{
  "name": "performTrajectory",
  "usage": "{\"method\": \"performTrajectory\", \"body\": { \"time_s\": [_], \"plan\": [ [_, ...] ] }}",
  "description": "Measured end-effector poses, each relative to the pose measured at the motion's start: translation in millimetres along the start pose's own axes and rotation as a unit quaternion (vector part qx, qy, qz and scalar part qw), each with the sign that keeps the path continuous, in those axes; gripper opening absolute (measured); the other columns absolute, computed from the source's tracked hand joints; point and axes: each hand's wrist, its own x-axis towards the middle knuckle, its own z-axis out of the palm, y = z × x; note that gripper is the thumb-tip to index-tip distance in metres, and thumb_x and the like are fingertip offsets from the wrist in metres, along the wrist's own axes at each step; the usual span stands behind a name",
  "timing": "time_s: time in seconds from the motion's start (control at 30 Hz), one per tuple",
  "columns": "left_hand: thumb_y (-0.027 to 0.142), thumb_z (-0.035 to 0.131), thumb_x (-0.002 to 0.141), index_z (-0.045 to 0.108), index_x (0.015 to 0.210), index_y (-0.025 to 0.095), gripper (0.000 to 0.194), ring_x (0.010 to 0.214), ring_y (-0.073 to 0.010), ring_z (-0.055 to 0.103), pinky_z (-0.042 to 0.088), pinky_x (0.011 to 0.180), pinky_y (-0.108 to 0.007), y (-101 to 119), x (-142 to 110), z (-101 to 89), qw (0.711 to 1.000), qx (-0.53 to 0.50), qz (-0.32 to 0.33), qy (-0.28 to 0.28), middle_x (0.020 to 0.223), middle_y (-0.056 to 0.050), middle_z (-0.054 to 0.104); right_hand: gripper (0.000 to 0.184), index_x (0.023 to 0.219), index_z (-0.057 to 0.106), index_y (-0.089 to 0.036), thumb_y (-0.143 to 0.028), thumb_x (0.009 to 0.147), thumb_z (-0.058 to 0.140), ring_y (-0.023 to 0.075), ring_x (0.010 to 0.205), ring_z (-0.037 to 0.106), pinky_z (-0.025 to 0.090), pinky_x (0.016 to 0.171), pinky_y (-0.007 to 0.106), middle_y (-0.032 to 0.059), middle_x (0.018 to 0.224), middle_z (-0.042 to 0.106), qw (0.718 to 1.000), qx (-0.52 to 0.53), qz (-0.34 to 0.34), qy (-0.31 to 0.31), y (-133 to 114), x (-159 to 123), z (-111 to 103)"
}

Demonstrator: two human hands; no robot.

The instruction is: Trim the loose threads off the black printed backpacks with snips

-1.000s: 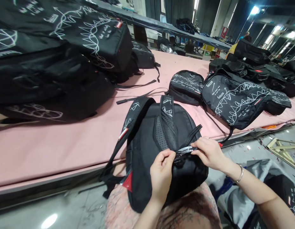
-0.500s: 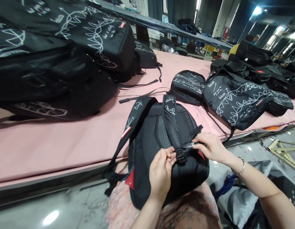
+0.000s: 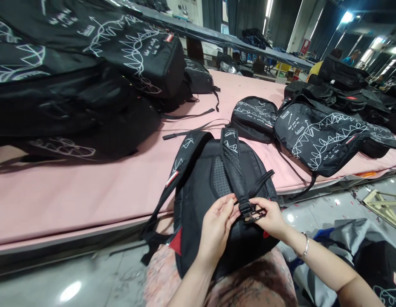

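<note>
A black backpack (image 3: 198,179) lies back-side up, half on my lap and half on the pink table (image 3: 89,187). Its padded shoulder strap (image 3: 232,166) runs down to a plastic buckle (image 3: 245,209). My left hand (image 3: 217,226) pinches the strap just left of the buckle. My right hand (image 3: 270,217) is closed on small metal snips (image 3: 253,216), their tip right at the buckle. A bracelet sits on my right wrist.
A tall pile of black printed backpacks (image 3: 89,72) fills the table's left. Two more printed bags (image 3: 253,117) (image 3: 325,136) lie ahead on the right, others behind them. Grey and black bags (image 3: 351,247) lie on the floor at my right, beside a wooden frame (image 3: 383,204).
My right hand has dropped from the upper webbing strap down to the buckle, bringing the snips with it. My left hand keeps its pinch on the strap.
</note>
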Motion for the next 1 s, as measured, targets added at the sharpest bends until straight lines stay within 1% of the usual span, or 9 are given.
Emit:
{"method": "performTrajectory", "body": {
  "time_s": [0.07,0.13,0.2,0.27,0.3,0.4,0.53,0.73,1.0],
  "plan": [
    [0.033,0.081,0.054,0.065,0.087,0.014,0.041,0.068,-0.0106,0.062,0.05,0.065,-0.02,0.5,0.8,-0.5,1.0,-0.001,-0.023,-0.002,0.077,-0.002,0.066,0.035,0.102,0.06,-0.02,-0.021,0.068,0.067,0.0092,0.052,0.046,0.039,0.053,0.022,-0.0066,0.06,0.051,0.999,-0.028,-0.01,-0.012,-9.3,0.0,-8.6],
    [0.032,0.081,0.053,0.066,0.084,0.013,0.039,0.066,-0.0102,0.062,0.05,0.063,-0.02,0.6,1.8,0.6,0.999,0.009,-0.036,-0.006,0.073,-0.002,0.066,0.043,0.11,0.053,-0.021,-0.024,0.069,0.067,0.0106,0.059,0.05,0.042,0.057,0.022,-0.0051,0.07,0.055,0.997,-0.066,-0.036,-0.023,-22.4,-0.1,-22.5],
    [0.031,0.082,0.051,0.066,0.08,0.014,0.037,0.063,-0.0095,0.061,0.051,0.063,-0.02,0.9,2.7,3.3,0.999,0.015,-0.04,-0.004,0.07,0.0,0.066,0.036,0.109,0.051,-0.021,-0.027,0.076,0.062,0.0131,0.068,0.054,0.043,0.062,0.025,-0.0006,0.082,0.059,0.988,-0.121,-0.096,-0.014,-35.4,0.8,-37.9],
    [0.031,0.082,0.05,0.065,0.076,0.014,0.035,0.062,-0.0086,0.06,0.05,0.062,-0.02,1.8,3.1,6.6,0.999,0.017,-0.034,-0.001,0.068,0.002,0.064,0.019,0.1,0.054,-0.019,-0.029,0.085,0.054,0.0157,0.074,0.054,0.042,0.067,0.028,0.0038,0.086,0.061,0.963,-0.204,-0.176,0.014,-45.2,3.5,-51.4],
    [0.031,0.082,0.05,0.065,0.075,0.014,0.035,0.061,-0.0082,0.059,0.05,0.061,-0.02,2.4,3.0,8.2,0.999,0.02,-0.029,0.0,0.066,0.002,0.063,0.015,0.095,0.056,-0.018,-0.03,0.088,0.051,0.0167,0.074,0.054,0.041,0.067,0.029,0.0051,0.084,0.061,0.945,-0.25,-0.212,0.024,-48.5,5.5,-57.0],
    [0.032,0.082,0.05,0.065,0.074,0.014,0.034,0.059,-0.0082,0.059,0.049,0.059,-0.019,4.2,2.1,11.2,0.999,0.038,-0.017,0.002,0.063,0.003,0.062,0.022,0.088,0.058,-0.016,-0.033,0.092,0.045,0.018,0.071,0.052,0.038,0.065,0.03,0.0063,0.076,0.059,0.892,-0.358,-0.275,-0.001,-54.2,13.4,-69.4],
    [0.032,0.082,0.049,0.065,0.072,0.014,0.034,0.057,-0.0077,0.057,0.048,0.057,-0.018,5.3,0.8,11.0,0.998,0.055,-0.018,-0.002,0.06,0.003,0.061,0.03,0.085,0.059,-0.016,-0.038,0.093,0.04,0.0172,0.068,0.049,0.036,0.063,0.029,0.0053,0.072,0.055,0.85,-0.423,-0.308,-0.063,-59.1,25.2,-79.7],
    [0.032,0.081,0.051,0.065,0.071,0.014,0.032,0.056,-0.0066,0.056,0.047,0.057,-0.017,4.2,-0.9,10.3,0.998,0.057,-0.013,-0.017,0.059,0.003,0.06,0.033,0.086,0.058,-0.016,-0.039,0.095,0.037,0.0156,0.069,0.05,0.035,0.062,0.027,0.0044,0.073,0.056,0.839,-0.412,-0.328,-0.139,-64.7,39.4,-83.4],
    [0.033,0.082,0.049,0.065,0.07,0.014,0.034,0.058,-0.0081,0.057,0.048,0.059,-0.019,4.2,-1.3,12.0,0.998,0.066,-0.015,-0.012,0.06,0.002,0.062,0.033,0.083,0.06,-0.016,-0.037,0.094,0.037,0.0162,0.066,0.047,0.033,0.061,0.028,0.0044,0.071,0.054,0.807,-0.453,-0.356,-0.13,-68.3,40.1,-79.7]
  ]
}}
